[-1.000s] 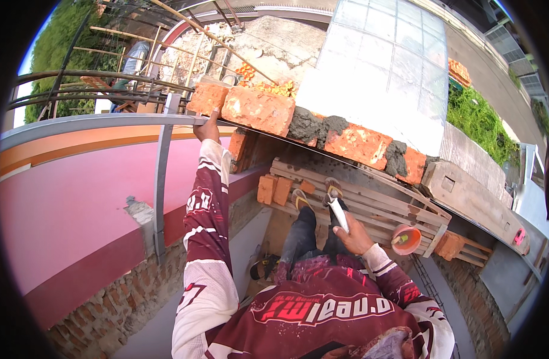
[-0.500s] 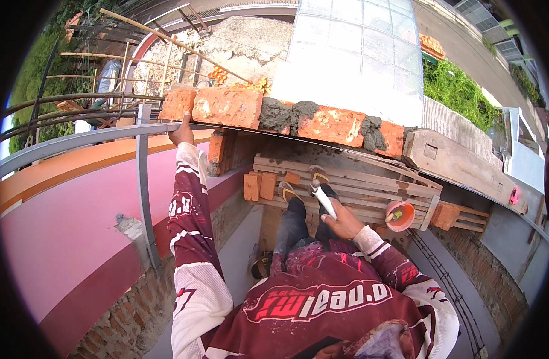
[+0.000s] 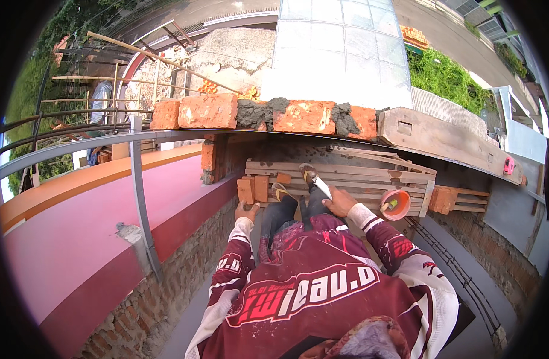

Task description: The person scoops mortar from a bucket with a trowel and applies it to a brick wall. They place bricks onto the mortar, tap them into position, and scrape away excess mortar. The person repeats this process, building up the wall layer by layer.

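Beside pink wall [image 3: 95, 203], had left hand [image 3: 247, 211] at bricks [image 3: 245, 190] on planks [image 3: 358, 173], without showing whether grasped or merely neared, and right hand [image 3: 341, 202] clenched around white tool [image 3: 321, 188], probably fetching a brick for upper row [image 3: 207, 111], next needing firm, careful lift.

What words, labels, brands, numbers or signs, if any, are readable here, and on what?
Shirt: large white and red lettering, upside down; not copied out here.
Left sleeve: white lettering, likewise not copied.
Right sleeve: red lettering, too small to read.
Pink thing: dark marks, too small.
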A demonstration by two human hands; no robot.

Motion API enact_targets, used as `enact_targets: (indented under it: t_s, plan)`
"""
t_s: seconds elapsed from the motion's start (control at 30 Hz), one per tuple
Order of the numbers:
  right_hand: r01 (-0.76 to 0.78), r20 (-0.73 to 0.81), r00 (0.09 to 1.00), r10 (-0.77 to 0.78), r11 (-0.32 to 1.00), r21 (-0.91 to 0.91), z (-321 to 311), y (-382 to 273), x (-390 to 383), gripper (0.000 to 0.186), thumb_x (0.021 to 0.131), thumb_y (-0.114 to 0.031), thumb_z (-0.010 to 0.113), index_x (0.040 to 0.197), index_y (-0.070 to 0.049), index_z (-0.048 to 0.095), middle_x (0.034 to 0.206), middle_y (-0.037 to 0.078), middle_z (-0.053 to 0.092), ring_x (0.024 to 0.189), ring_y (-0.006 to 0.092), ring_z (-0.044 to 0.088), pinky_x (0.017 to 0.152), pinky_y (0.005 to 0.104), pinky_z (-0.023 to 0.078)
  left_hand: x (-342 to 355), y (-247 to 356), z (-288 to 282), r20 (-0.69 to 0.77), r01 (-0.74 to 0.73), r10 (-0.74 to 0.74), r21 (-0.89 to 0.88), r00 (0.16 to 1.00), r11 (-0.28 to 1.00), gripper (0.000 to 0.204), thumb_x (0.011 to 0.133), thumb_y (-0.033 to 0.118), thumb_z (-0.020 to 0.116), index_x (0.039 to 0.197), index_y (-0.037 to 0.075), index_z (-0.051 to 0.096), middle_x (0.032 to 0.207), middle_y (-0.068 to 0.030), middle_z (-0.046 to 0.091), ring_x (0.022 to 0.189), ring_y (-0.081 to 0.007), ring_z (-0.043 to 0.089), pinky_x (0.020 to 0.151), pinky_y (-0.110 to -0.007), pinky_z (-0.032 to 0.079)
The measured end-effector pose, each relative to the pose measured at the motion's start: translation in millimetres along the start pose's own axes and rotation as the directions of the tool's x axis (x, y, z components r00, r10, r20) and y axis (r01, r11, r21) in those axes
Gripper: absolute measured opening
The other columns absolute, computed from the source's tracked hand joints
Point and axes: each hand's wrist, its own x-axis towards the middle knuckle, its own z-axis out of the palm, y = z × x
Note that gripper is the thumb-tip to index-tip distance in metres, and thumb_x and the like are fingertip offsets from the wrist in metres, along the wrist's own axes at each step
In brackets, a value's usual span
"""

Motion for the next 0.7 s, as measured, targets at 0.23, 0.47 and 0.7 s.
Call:
enact_targets:
  t_s: [0.23, 0.47, 0.7]
  plan:
    - [0.161, 0.034, 0.987, -0.159, 0.983, -0.092, -5.9, -11.8, 17.9, 0.052, 0.093, -0.030, 0.061, 0.128, 0.004, 0.045, 0.105, 0.033, 0.065, 0.101, 0.0498, 0.062, 0.088, 0.0536, 0.048, -72.8, -67.9, 32.8, 0.216, 0.329, -0.322, 0.001, 0.922, 0.944, 0.091, 0.075, 0.060, 0.076, 0.136, -0.004, 0.055, 0.135, -0.0254, 0.058, 0.126, -0.0350, 0.056, 0.106, -0.040, 0.043]
    - [0.480, 0.091, 0.874, -0.477, 0.877, -0.014, 4.2, -115.3, 29.9, 0.039, 0.093, -0.023, 0.054, 0.123, 0.001, 0.046, 0.101, 0.032, 0.065, 0.099, 0.0504, 0.061, 0.086, 0.0542, 0.047, -80.3, 91.5, -20.6, 0.467, 0.396, -0.051, -0.683, 0.883, 0.614, 0.072, 0.086, 0.058, 0.070, 0.136, 0.009, 0.052, 0.134, -0.0119, 0.056, 0.124, -0.0277, 0.054, 0.098, -0.044, 0.046]
    - [0.713, 0.280, 0.686, -0.671, 0.697, -0.075, 22.0, -179.0, 14.6, 0.057, 0.089, -0.017, 0.052, 0.142, 0.000, 0.038, 0.112, 0.031, 0.063, 0.102, 0.0483, 0.061, 0.088, 0.0534, 0.049, -111.0, 162.9, -21.4, 0.073, 0.072, 0.228, -0.997, 0.971, 0.011, 0.071, 0.091, 0.051, 0.067, 0.141, 0.009, 0.041, 0.132, -0.0178, 0.054, 0.122, -0.0306, 0.056, 0.104, -0.053, 0.045]
